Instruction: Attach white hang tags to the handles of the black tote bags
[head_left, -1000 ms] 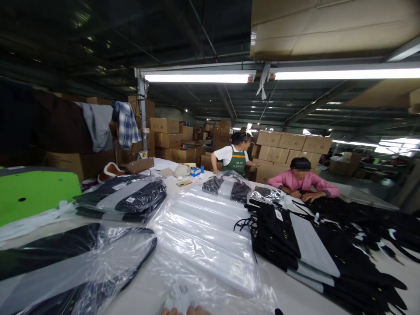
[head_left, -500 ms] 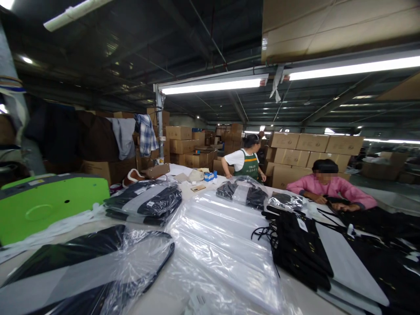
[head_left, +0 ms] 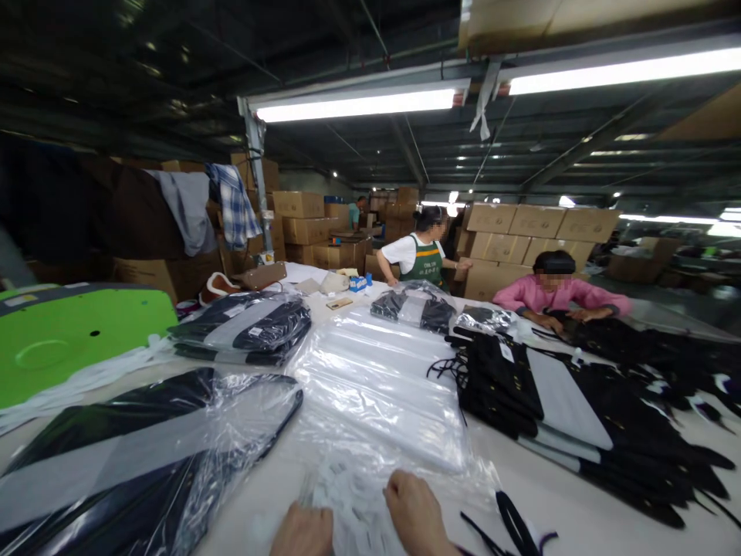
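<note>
My left hand [head_left: 304, 531] is at the bottom edge, fingers curled closed, at the near side of a heap of small white pieces [head_left: 353, 502]. To the right of that heap, my right hand [head_left: 415, 508] is also closed, like a loose fist. What either hand grips, if anything, is hidden. Just beyond both hands lies a stack of clear plastic bags [head_left: 382, 386]. Black straps [head_left: 512, 521] show close to the right wrist. On the left, a dark item with a grey panel [head_left: 116, 448] lies partly in clear plastic.
Black fabric pieces with grey panels [head_left: 570, 398] are piled on the right. Bagged dark items [head_left: 243, 324] lie at the back left, near a green machine [head_left: 86, 340]. Across the table are a person in a green apron [head_left: 425, 259] and one in pink [head_left: 556, 297].
Both my hands have come into view at the bottom. The view has tilted down and shifted, showing black straps at the near edge. The aproned person's arm now reaches out sideways.
</note>
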`<state>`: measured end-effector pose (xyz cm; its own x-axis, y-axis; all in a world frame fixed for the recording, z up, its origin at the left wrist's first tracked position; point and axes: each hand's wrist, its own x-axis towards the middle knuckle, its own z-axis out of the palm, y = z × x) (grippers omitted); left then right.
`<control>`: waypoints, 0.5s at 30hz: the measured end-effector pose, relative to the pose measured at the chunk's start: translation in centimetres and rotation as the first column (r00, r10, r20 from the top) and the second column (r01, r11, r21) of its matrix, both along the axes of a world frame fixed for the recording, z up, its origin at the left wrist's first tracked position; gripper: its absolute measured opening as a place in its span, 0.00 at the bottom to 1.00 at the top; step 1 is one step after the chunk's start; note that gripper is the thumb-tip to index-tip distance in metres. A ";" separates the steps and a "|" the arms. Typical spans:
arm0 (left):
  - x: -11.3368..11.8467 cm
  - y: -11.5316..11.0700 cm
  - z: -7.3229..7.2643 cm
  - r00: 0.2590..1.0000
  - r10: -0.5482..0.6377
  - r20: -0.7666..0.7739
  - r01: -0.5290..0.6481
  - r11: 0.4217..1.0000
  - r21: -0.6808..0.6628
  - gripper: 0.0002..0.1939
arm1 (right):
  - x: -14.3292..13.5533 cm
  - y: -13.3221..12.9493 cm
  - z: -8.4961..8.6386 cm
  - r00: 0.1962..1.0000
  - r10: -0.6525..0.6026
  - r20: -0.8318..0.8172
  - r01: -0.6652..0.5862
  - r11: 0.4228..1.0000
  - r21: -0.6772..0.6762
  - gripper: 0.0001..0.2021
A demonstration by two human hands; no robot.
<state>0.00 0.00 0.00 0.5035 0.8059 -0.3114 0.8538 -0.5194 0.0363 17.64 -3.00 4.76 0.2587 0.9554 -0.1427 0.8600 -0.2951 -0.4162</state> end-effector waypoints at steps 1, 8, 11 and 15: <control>0.1 -0.3 0.6 0.999 -0.013 -0.039 0.014 0.999 0.039 0.14 | 0.9 -0.5 0.5 0.999 -0.014 -0.034 0.014 1.000 -0.007 0.10; 1.4 -0.8 3.0 0.988 -0.149 -0.044 0.151 0.987 0.049 0.19 | 7.2 -6.7 3.8 0.990 -0.043 -0.137 0.045 0.999 0.014 0.10; 2.3 -1.1 2.8 0.989 -0.141 -0.047 0.144 0.987 0.075 0.18 | 6.2 -8.5 3.0 0.995 -0.014 -0.096 0.015 1.000 0.006 0.10; 3.1 -1.8 2.6 0.988 -0.127 -0.083 0.136 0.985 0.106 0.18 | 2.8 -8.6 0.2 0.999 0.032 -0.020 -0.032 0.999 0.002 0.07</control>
<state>3.12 -1.79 2.57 0.5856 0.7660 -0.2653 0.7759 -0.6244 -0.0899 20.40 -11.64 4.99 0.2254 0.9633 -0.1459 0.8605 -0.2671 -0.4338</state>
